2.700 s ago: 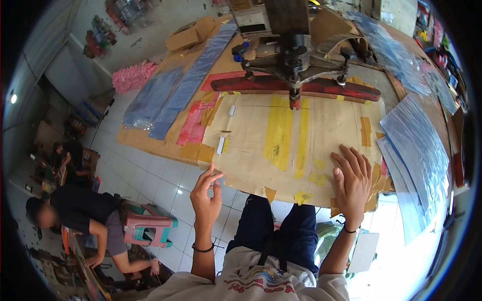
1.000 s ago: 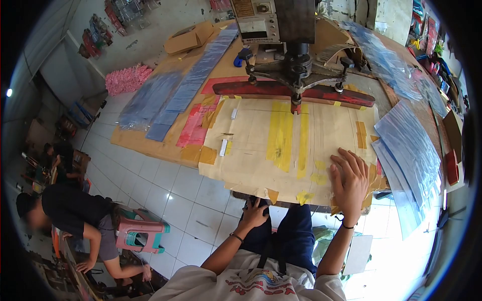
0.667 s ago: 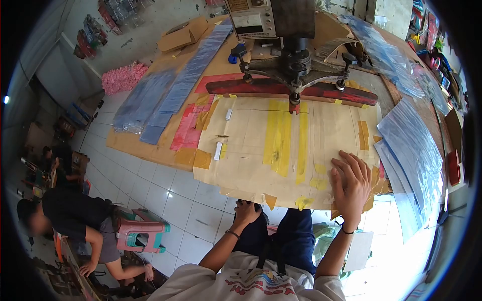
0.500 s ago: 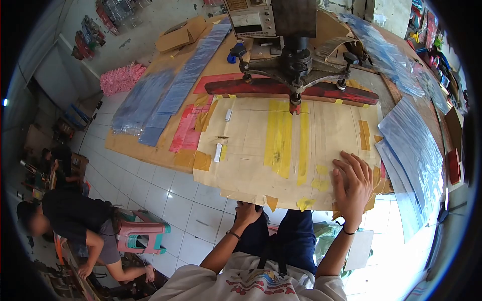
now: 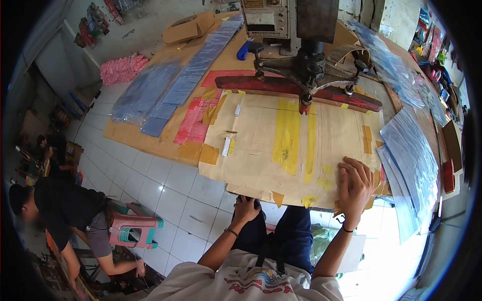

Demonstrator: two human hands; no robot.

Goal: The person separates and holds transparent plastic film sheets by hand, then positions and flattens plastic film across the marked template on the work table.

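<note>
My right hand (image 5: 356, 188) lies flat on the right front part of a tan board (image 5: 251, 170) patched with yellow and brown tape, its fingers spread. Below the board's front edge, by my knee, my left hand (image 5: 246, 208) is curled round a dark object that is mostly hidden. Two small white strips, one of them a white piece (image 5: 226, 146), lie on the board's left side. Across the board's back edge runs a red bar (image 5: 261, 85), held under the metal arms of a press (image 5: 312, 70).
Clear bluish plastic sheets (image 5: 409, 163) lie at the right, and more plastic strips (image 5: 188, 75) at the left. Behind are a cardboard box (image 5: 188, 27) and a blue tool (image 5: 244, 50). A co-worker (image 5: 70, 210) bends beside a pink and green stool (image 5: 134, 226).
My left hand came down from beside the board's left front corner to below its front edge and closed. My right hand stayed on the board. The view shifted slightly.
</note>
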